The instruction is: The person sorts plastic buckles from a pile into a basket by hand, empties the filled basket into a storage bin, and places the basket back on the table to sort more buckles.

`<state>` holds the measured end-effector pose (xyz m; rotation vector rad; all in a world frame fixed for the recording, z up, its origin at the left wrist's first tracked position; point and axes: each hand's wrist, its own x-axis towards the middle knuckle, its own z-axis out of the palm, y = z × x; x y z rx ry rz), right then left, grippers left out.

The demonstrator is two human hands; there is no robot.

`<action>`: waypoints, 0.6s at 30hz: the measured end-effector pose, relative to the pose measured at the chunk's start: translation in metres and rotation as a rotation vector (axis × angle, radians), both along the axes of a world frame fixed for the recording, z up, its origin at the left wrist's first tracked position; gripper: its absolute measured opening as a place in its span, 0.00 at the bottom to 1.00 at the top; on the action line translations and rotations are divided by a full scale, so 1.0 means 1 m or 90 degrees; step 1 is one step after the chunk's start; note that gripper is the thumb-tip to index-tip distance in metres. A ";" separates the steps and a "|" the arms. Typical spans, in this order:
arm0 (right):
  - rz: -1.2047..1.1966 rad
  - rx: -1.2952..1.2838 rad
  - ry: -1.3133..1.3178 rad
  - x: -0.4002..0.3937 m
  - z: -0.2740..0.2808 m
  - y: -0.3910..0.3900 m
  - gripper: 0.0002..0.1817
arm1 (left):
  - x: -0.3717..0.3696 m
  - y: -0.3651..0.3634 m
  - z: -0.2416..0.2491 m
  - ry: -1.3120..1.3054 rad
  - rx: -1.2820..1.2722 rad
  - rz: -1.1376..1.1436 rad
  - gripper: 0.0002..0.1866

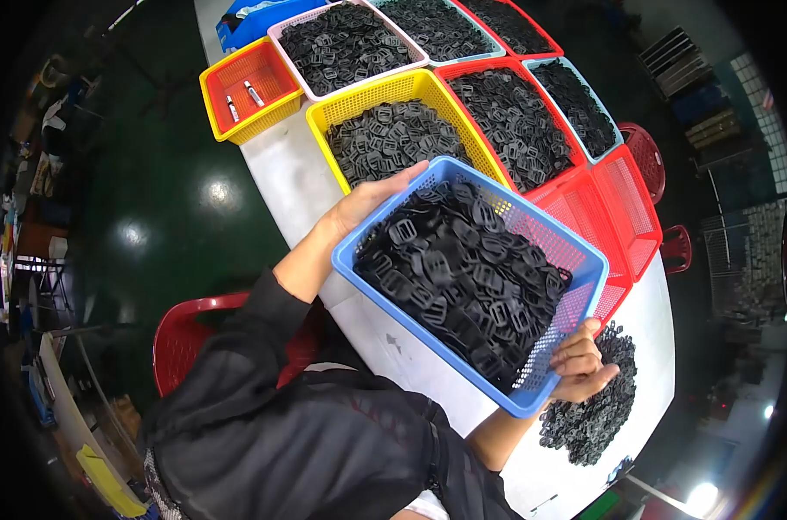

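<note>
A blue plastic basket [469, 368] full of black plastic buckles [463, 269] is held up in front of me, tilted, above the white table. My left hand [376, 198] grips its far left rim, fingers wrapped along the edge. At the near right corner, my right hand [581, 362] is closed on the basket's side, with part of the hand hidden behind the wall. Just beyond the right hand, a loose pile of black buckles [601, 403] lies on the table.
Behind the blue basket stand a yellow basket [324, 130], a red basket [575, 143] and several others, all with black buckles. Red baskets [623, 204] without buckles sit at the right. A yellow-rimmed basket [276, 117] holds two markers [253, 94]. A red chair [170, 347] is at the left.
</note>
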<state>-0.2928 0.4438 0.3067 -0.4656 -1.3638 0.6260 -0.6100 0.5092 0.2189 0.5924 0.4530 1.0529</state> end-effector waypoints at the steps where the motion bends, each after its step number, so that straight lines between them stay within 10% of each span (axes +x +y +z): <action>1: -0.010 -0.013 -0.014 -0.012 0.000 0.011 0.35 | -0.005 0.009 -0.004 -0.052 -0.048 0.000 0.37; 10: -0.061 -0.132 -0.059 -0.084 0.015 0.087 0.31 | -0.044 0.083 -0.069 0.310 0.119 0.052 0.35; 18: -0.062 -0.177 -0.085 -0.124 0.030 0.129 0.30 | -0.059 0.108 -0.076 0.211 0.058 0.131 0.28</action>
